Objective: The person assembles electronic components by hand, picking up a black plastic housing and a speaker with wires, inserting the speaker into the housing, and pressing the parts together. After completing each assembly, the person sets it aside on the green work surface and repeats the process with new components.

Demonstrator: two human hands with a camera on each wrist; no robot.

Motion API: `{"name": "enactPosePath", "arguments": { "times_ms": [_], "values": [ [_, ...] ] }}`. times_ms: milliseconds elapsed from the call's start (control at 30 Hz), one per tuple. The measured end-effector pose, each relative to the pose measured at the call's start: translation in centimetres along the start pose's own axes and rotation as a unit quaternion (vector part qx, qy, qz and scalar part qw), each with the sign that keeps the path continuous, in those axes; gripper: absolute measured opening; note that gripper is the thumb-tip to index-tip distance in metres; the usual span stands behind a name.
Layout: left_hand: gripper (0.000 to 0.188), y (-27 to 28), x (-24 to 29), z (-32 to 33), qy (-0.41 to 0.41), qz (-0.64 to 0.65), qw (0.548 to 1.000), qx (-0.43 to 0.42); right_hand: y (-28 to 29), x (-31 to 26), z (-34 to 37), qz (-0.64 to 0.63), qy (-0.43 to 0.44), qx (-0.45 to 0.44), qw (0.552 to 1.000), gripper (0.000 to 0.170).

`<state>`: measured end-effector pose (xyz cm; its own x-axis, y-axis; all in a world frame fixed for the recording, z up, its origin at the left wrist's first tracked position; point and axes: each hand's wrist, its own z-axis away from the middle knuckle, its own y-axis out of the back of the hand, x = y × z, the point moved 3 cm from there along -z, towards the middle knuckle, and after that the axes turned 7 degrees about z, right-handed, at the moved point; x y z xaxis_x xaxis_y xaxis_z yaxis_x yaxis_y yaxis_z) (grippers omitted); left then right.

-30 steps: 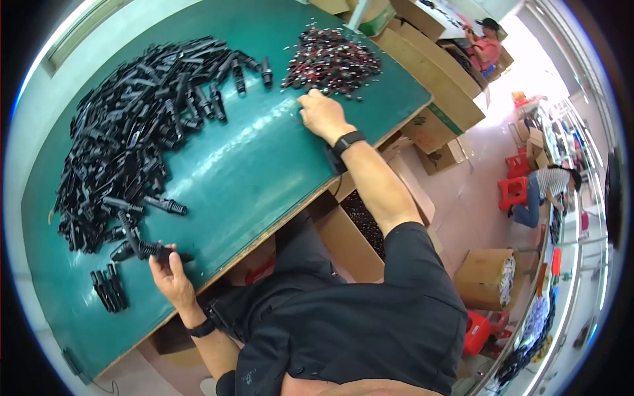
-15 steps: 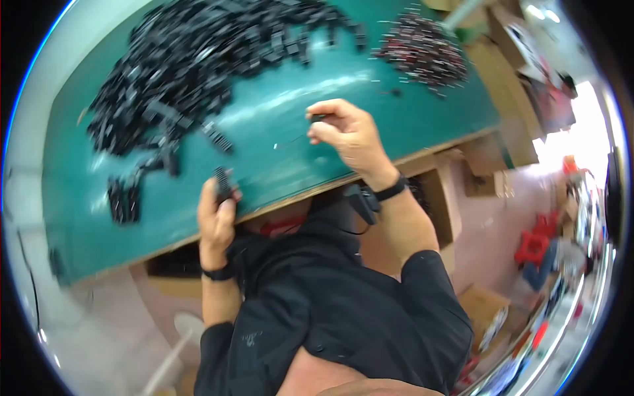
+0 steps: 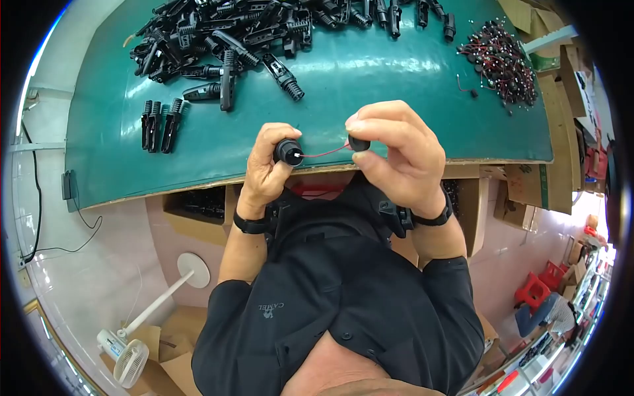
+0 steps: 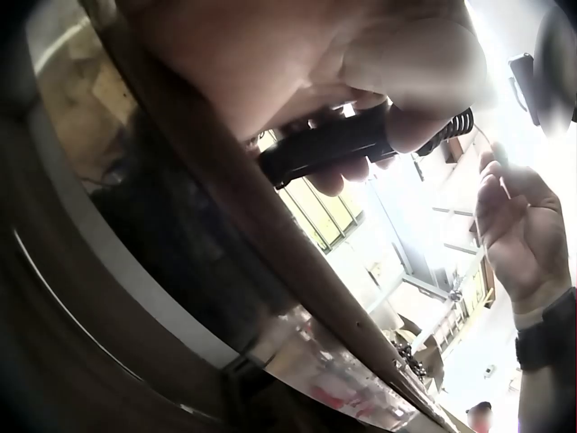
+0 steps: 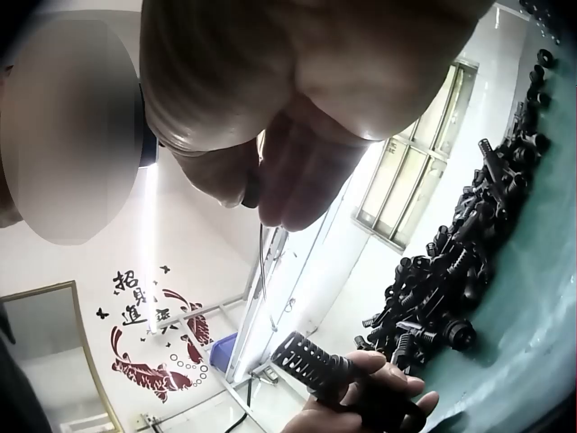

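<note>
Over the table's near edge, my left hand [image 3: 263, 168] grips a black plastic housing [image 3: 288, 152] with its round open end turned right. Its slotted, ribbed end [image 5: 311, 361] shows in the right wrist view. My right hand [image 3: 406, 155] pinches a small round black part [image 3: 358, 142] between thumb and fingers. From that part a thin red wire [image 3: 323, 154] stretches across to the housing, with its white tip at the open end. In the left wrist view the housing [image 4: 334, 146] lies across the palm, and the right hand [image 4: 525, 225] is beyond its ribbed end.
A heap of similar black housings [image 3: 257, 30] covers the green table's [image 3: 370, 79] far left side. Several more [image 3: 153, 125] stand in a row at left. Small wired parts [image 3: 505, 63] are piled at far right, one lying apart [image 3: 473, 94]. Cardboard boxes [image 3: 528, 185] flank the table.
The right hand has come from the wired-parts pile with one round part, toward the left hand. The left hand has brought its housing away from the heap. The wire tip now meets the housing's end.
</note>
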<state>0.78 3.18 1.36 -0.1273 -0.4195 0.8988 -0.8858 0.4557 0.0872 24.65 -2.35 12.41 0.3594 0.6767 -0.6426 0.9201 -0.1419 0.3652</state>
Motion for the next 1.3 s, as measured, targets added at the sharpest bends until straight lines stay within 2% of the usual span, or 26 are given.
{"name": "enactPosePath", "arguments": {
  "times_ms": [133, 333, 1033, 1167, 1233, 1267, 1300],
  "values": [
    [0.048, -0.3, 0.2, -0.2, -0.019, -0.001, 1.0, 0.018, -0.1, -1.5, 0.0, 0.045, 0.033, 0.001, 0.998, 0.035],
    [0.051, -0.6, 0.0, -0.1, -0.029, -0.024, 0.998, 0.042, -0.8, -1.5, 0.7, 0.052, -0.006, 0.015, 0.999, 0.038],
    [0.053, -1.0, 0.1, 0.1, -0.018, -0.108, 0.994, 0.02, -2.8, 0.8, 1.8, 0.063, -0.025, 0.038, 0.997, 0.041],
    [0.051, -1.1, 0.3, 0.3, 0.036, -0.022, 0.999, 0.029, -2.3, 1.9, 1.8, 0.048, -0.051, 0.034, 0.997, 0.037],
    [0.047, -0.8, -0.1, 0.7, 0.101, 0.088, 0.991, 0.026, -2.4, 2.7, 2.0, 0.038, -0.063, 0.029, 0.997, 0.035],
    [0.046, -0.7, -0.2, 0.9, 0.133, 0.143, 0.98, 0.024, -2.5, 3.4, 2.3, 0.0, -0.099, 0.04, 0.994, 0.034],
    [0.046, -0.5, -0.3, 1.0, 0.132, 0.141, 0.981, 0.028, -2.7, 4.2, 2.6, -0.037, -0.136, 0.051, 0.989, 0.032]
  ]
}}
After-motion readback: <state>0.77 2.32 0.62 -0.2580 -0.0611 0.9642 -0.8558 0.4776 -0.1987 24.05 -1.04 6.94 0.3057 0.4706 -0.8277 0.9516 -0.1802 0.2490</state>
